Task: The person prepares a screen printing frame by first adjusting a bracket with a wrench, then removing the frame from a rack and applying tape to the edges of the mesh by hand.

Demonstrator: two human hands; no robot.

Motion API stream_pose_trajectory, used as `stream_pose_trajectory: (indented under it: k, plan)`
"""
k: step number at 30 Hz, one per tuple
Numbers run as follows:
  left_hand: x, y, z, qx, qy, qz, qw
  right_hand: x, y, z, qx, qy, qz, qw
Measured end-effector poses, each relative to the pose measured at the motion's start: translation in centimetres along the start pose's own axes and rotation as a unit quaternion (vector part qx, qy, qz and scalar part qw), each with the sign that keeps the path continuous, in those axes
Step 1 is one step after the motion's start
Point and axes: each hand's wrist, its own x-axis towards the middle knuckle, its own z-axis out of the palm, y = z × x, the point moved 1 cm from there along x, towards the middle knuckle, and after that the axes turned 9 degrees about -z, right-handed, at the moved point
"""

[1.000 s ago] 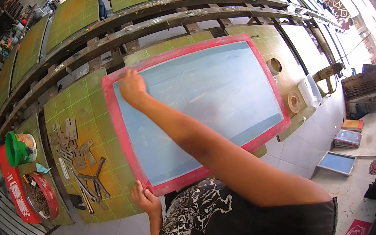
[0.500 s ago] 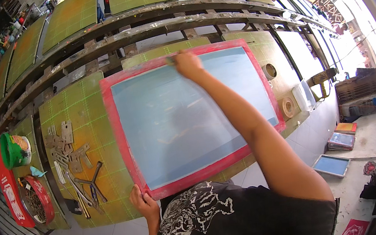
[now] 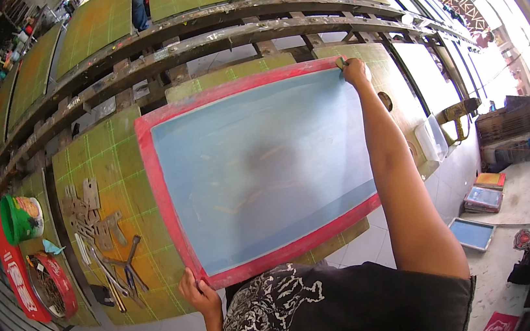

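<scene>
A large silkscreen (image 3: 258,166) with blue mesh and a red frame lies tilted slightly across the board in front of me. My left hand (image 3: 199,292) grips its near left corner, fingers wrapped round the red edge. My right hand (image 3: 356,73) reaches across to the far right corner, its fingers closed on a small greenish piece (image 3: 340,63) pressed at the inner edge of the frame. Its kind is too small to tell. The shadow of my head and arm falls over the mesh.
Left of the screen, metal brackets (image 3: 89,211) and wrenches (image 3: 130,269) lie on the yellow-green board (image 3: 143,212). Beyond are a green bucket (image 3: 21,218) and a red tin of screws (image 3: 50,285). A clear plastic container (image 3: 430,139) stands right. Wooden rails (image 3: 199,45) run behind.
My right hand has moved with the small greenish piece from the middle of the far frame edge rightward to the far right corner. The screen has shifted slightly left; my left hand still holds its corner.
</scene>
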Motion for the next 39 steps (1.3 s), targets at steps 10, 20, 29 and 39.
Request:
stream_pose_trajectory:
  k: [10, 20, 29, 39]
  plan:
    - [0.4, 0.5, -0.5, -0.02, -0.001, -0.015, 1.0, -10.7, -21.7, 0.5, 0.015, -0.066, -0.24, 0.968]
    - [0.7, 0.8, -0.9, -0.036, 0.007, 0.004, 0.999, -20.4, -47.1, 0.2, 0.048, -0.075, -0.422, 0.902]
    - [0.4, 0.2, -1.1, -0.052, 0.026, 0.015, 0.998, -15.9, -39.5, -0.2, -0.006, -0.09, -0.354, 0.931]
    - [0.0, -0.9, 0.4, -0.075, 0.035, 0.039, 0.996, -15.1, -2.1, -17.1, 0.319, 0.097, -0.108, 0.937]
